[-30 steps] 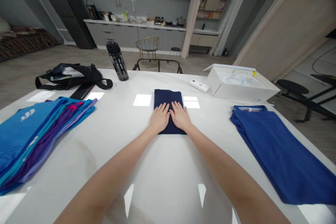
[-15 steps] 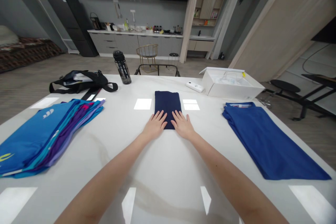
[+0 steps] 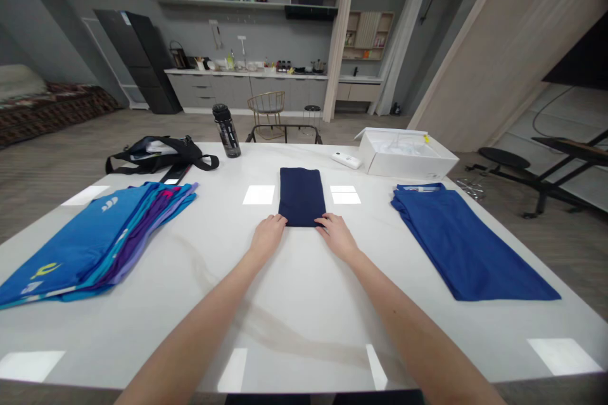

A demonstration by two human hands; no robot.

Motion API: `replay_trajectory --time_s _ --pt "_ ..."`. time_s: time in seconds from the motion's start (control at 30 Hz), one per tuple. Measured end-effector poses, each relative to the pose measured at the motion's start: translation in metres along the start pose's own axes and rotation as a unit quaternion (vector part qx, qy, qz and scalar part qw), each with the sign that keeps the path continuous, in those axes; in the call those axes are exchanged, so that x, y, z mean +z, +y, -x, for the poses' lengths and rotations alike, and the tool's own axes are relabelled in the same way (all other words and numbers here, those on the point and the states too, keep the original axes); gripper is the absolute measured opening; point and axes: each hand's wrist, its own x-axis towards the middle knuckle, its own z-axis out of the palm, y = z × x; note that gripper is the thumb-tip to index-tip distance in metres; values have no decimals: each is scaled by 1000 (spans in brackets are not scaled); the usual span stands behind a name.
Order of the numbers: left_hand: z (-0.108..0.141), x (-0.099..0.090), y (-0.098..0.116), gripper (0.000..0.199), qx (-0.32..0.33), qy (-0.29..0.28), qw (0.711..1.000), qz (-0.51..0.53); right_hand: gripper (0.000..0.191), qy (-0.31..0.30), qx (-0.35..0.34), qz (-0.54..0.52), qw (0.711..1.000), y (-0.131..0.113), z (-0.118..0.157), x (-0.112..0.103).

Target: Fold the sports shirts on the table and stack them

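A dark navy cloth (image 3: 302,196), folded into a neat rectangle, lies flat at the middle of the white table. At its near left corner is my left hand (image 3: 268,235), fingers bent and drawn together on the cloth's edge. My right hand (image 3: 336,234) has its fingertips at the near right corner, pinching the edge there. A stack of blue, teal and purple clothes (image 3: 90,234) lies to the left. On the right rests a larger folded blue garment (image 3: 470,240).
Along the far side of the table (image 3: 304,354) are a black bag (image 3: 164,153), a dark bottle (image 3: 227,131), a small white device (image 3: 346,160) and an open white box (image 3: 406,155). A chair back (image 3: 285,133) stands beyond the far edge.
Both hands have slid back from the top of the navy cloth to its near corners, and their fingers have curled from lying flat. The camera view has tilted up slightly.
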Motion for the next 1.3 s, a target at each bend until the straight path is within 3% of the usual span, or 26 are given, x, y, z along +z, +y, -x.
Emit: replay_trajectory --time_s 0.13,0.37,0.47,0.57,0.7,0.93,1.3 --pt "5 -3 13 32 -43 7 999 -17 26 17 12 5 1000 -6 -2 -1" --pt "31 -9 29 24 -69 29 995 67 21 59 -15 -62 996 -2 27 -5" --pt "33 -5 29 23 -138 67 979 135 27 126 79 -113 982 6 27 -1" --pt "26 1 24 20 -207 67 950 224 28 119 184 -167 961 13 19 4" --pt "19 7 20 21 -251 65 920 294 27 91 200 -183 958 17 15 7" --pt "25 5 19 23 -245 79 907 333 33 83 163 -227 957 15 23 4" --pt "25 11 18 20 -233 116 887 382 29 101 165 -281 940 14 24 4"
